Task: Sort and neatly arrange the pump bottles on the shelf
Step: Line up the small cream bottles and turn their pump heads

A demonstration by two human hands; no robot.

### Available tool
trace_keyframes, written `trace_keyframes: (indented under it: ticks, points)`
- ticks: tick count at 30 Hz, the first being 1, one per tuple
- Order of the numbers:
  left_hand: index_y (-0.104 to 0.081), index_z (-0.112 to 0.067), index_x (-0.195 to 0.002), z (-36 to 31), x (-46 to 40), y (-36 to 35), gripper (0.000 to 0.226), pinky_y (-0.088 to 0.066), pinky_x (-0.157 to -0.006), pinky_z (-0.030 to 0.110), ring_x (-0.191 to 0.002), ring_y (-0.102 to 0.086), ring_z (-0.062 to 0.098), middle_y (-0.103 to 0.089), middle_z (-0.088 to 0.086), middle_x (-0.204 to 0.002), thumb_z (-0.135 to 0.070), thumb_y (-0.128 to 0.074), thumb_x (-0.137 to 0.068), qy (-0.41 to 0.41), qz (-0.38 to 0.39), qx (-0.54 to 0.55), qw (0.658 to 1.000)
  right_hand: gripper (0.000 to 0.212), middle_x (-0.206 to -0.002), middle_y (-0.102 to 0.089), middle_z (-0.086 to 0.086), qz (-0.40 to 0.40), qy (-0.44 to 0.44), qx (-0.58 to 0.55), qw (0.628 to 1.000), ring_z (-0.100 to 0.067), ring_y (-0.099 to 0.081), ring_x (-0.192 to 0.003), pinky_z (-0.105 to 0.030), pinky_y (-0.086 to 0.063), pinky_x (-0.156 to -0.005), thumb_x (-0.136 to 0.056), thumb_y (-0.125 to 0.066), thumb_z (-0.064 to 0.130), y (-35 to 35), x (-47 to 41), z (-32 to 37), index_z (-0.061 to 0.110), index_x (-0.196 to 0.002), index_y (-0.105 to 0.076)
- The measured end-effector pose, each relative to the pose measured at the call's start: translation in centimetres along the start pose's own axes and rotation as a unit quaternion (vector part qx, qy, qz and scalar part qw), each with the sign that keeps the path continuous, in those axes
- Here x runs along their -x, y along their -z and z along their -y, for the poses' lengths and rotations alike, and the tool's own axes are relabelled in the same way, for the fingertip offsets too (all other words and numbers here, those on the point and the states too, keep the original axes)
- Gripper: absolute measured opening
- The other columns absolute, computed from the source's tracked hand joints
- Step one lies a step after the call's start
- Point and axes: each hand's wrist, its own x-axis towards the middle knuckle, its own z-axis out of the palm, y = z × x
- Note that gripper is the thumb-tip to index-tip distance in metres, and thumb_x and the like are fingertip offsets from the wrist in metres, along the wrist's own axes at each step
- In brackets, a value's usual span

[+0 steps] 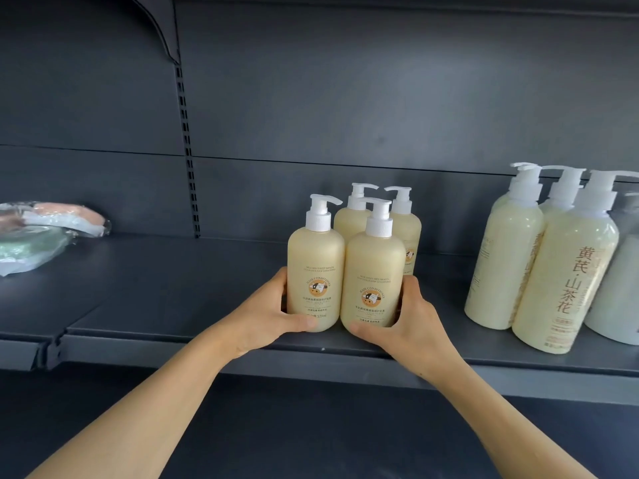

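On a dark grey shelf (193, 299), near its front edge, four short cream pump bottles stand upright in a tight two-by-two cluster. My left hand (266, 314) curls its grip around the near-left bottle (315, 271), thumb across the label's lower edge; my right hand (403, 326) wraps the near-right bottle (371, 281) the same way. The two far bottles (349, 216) sit just behind them. Well to the right stand the taller pump bottles (567, 271) with gold lettering. Far left lie plastic-wrapped packs (41, 233).
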Motion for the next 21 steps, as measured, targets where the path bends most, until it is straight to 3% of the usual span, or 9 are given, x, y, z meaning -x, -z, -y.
trace_keyframes:
  ticks: [4, 10, 15, 18, 21]
  points:
    - [-0.038, -0.032, -0.133, 0.1, -0.1, 0.0, 0.076, -0.044, -0.104, 0.035, -0.116, -0.055, 0.003, -0.059, -0.014, -0.124, -0.019, -0.077, -0.069, -0.003, 0.001, -0.002, 1.000, 0.070, -0.095, -0.054, 0.023, -0.002, -0.003, 0.006, 1.000, 0.003, -0.058, -0.086, -0.012, -0.047, -0.062, -0.061, -0.083, 0.040, 0.0, 0.1, 0.1, 0.033, -0.109, -0.033]
    - [-0.037, -0.034, -0.134, 0.0, -0.2, 0.3, 0.083, -0.043, -0.105, 0.036, -0.116, -0.054, 0.002, -0.059, -0.016, -0.124, -0.031, -0.078, -0.061, -0.001, 0.010, -0.006, 1.000, 0.072, -0.097, -0.053, 0.024, 0.015, -0.005, 0.015, 1.000, 0.005, -0.056, -0.087, -0.009, -0.045, -0.060, -0.062, -0.084, 0.038, 0.2, 0.0, 0.2, 0.033, -0.113, -0.033]
    - [-0.040, -0.032, -0.136, -1.4, -0.8, 1.6, 0.085, -0.038, -0.108, 0.038, -0.122, -0.052, 0.003, -0.058, -0.016, -0.130, -0.054, -0.074, -0.061, -0.019, 0.030, 0.071, 0.997, 0.068, -0.113, -0.057, 0.022, 0.077, -0.006, -0.057, 0.995, 0.005, -0.055, -0.104, -0.017, -0.047, -0.082, -0.070, -0.073, 0.048, 1.9, -0.3, 0.5, 0.036, -0.124, -0.034]
    - [-0.043, -0.035, -0.137, -3.0, -2.0, 3.4, 0.080, -0.033, -0.111, 0.044, -0.128, -0.047, 0.006, -0.056, -0.014, -0.134, -0.076, -0.054, -0.069, -0.048, 0.017, 0.085, 0.995, 0.058, -0.117, -0.056, 0.019, 0.025, 0.017, -0.089, 0.996, 0.005, -0.052, -0.110, -0.021, -0.043, -0.091, -0.079, -0.053, 0.054, 4.0, -1.4, 0.8, 0.031, -0.130, -0.038]
    - [-0.044, -0.032, -0.138, -4.9, -4.0, 5.3, 0.067, -0.031, -0.111, 0.048, -0.127, -0.048, 0.009, -0.059, -0.011, -0.130, -0.069, -0.039, -0.083, -0.055, -0.006, 0.049, 0.997, 0.041, -0.112, -0.058, 0.011, -0.042, 0.035, -0.078, 0.995, 0.004, -0.053, -0.105, -0.018, -0.044, -0.092, -0.091, -0.049, 0.039, 5.9, -3.6, 1.7, 0.025, -0.130, -0.043]
